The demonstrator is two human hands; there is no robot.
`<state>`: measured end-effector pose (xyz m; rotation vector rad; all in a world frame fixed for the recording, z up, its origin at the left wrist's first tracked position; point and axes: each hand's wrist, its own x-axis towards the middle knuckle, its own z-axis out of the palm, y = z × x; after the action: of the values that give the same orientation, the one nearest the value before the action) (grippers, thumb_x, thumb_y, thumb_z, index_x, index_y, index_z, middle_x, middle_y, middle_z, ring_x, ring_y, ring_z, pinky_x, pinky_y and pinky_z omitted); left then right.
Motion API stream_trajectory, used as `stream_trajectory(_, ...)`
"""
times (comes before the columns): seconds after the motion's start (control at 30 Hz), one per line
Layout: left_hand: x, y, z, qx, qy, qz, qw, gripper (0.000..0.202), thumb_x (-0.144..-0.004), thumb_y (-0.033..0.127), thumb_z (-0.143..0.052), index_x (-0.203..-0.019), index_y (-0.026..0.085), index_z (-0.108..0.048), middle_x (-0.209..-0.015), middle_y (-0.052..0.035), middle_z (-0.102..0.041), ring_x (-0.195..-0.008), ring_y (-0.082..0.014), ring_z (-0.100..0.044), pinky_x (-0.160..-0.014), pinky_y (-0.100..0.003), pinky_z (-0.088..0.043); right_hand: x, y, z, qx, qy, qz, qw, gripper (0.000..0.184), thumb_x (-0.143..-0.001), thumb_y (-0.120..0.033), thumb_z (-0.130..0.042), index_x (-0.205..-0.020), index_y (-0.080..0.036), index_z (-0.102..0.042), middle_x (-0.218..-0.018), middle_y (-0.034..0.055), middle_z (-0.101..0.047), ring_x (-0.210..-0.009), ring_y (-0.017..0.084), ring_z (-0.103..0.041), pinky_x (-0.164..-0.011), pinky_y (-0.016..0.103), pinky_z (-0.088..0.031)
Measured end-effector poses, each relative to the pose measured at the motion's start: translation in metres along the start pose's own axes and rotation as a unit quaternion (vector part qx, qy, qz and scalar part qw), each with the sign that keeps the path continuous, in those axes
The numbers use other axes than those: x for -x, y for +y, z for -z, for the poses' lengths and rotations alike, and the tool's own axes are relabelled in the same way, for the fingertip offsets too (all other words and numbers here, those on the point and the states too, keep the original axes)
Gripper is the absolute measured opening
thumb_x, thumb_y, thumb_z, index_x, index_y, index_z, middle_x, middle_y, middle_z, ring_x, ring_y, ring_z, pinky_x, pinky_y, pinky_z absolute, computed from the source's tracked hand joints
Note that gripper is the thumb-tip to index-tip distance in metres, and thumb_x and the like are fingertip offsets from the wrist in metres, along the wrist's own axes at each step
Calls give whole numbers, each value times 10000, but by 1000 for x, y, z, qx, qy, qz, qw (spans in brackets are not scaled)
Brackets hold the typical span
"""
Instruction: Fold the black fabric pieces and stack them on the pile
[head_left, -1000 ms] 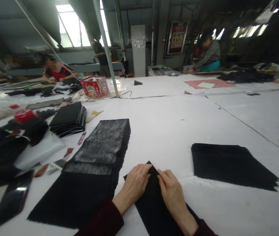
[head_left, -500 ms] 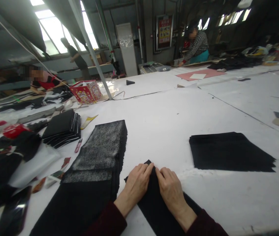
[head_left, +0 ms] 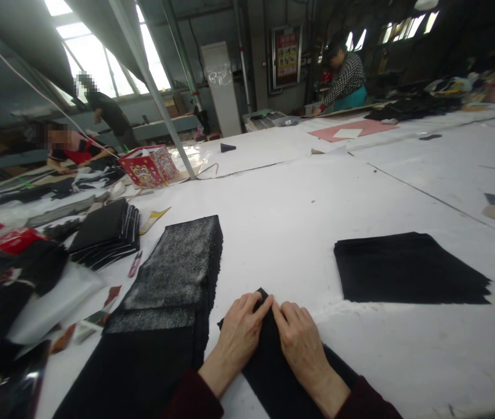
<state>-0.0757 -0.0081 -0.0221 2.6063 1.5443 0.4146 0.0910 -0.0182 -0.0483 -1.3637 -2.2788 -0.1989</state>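
Observation:
A piece of black fabric (head_left: 269,364) lies on the white table in front of me, folded over, with its narrow tip pointing away. My left hand (head_left: 241,331) presses on its left side, fingers curled and closed on the cloth near the tip. From the right, my right hand (head_left: 298,337) does the same, its index fingertip almost meeting the left one; the undersides of the fingers are hidden. Left of my hands is a thick stack of black fabric (head_left: 173,267) with a speckled grey top. On the right sits a flat pile of black cut pieces (head_left: 408,270).
Small snips (head_left: 134,265) lie beside a folded black stack (head_left: 105,230). A phone (head_left: 20,381) is at the lower left among plastic and scraps. Farther off are a red patterned box (head_left: 149,166), a slanted pole (head_left: 153,87) and several people at work around the tables.
Both hands stay at the fabric's tip, with the fingers shifted slightly. The view has moved a little. A person at the back left has leaned over and moved left.

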Motion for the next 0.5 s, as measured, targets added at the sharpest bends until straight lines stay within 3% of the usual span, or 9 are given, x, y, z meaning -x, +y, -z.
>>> stream_trajectory(0.5,0,0,-3,14,-6,24,1000,486,-940,78,-394,-1406,208,-441,-1230,-108,-550,-1091,-240,-533,-927,-411,-496,-1,-1,2,-6,-4,-8,1000,317,-893,-26,-433,-1154,-112,-589,-870,60,-545,-788,208,-491,-726,359,-398)
